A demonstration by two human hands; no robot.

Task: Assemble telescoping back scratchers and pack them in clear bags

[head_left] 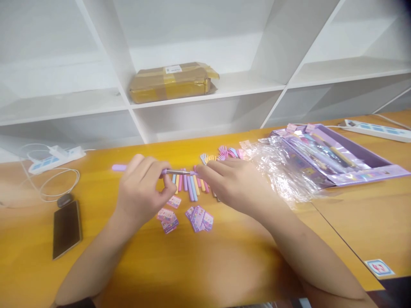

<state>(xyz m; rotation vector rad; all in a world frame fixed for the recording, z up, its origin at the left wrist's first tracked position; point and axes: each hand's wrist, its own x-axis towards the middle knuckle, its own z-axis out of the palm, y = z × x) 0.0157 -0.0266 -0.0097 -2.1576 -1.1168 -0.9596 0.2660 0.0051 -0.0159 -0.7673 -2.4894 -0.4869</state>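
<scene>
Both hands are raised over the wooden table at the middle of the view. My left hand (141,192) is closed round a slim purple brush (178,172), held level, its handle end sticking out to the left. A silver ferrule shows between the two hands. Closed fingers of my right hand (236,184) pinch the purple tip; the exact hold is hidden. Behind the hands lies a row of pastel sticks (192,189). Nearer me are a pile of pink cards (167,220) and a pile of purple cards (199,219). Striped colourful pieces (210,158) sit farther back, partly covered by my right hand.
Crumpled clear plastic wrapping (285,179) lies right of my right hand, against an open purple box (379,164) holding packaged items. A phone (67,229), a white cable (61,169) and a power strip (58,159) are at left. A taped carton (173,83) rests on the shelf.
</scene>
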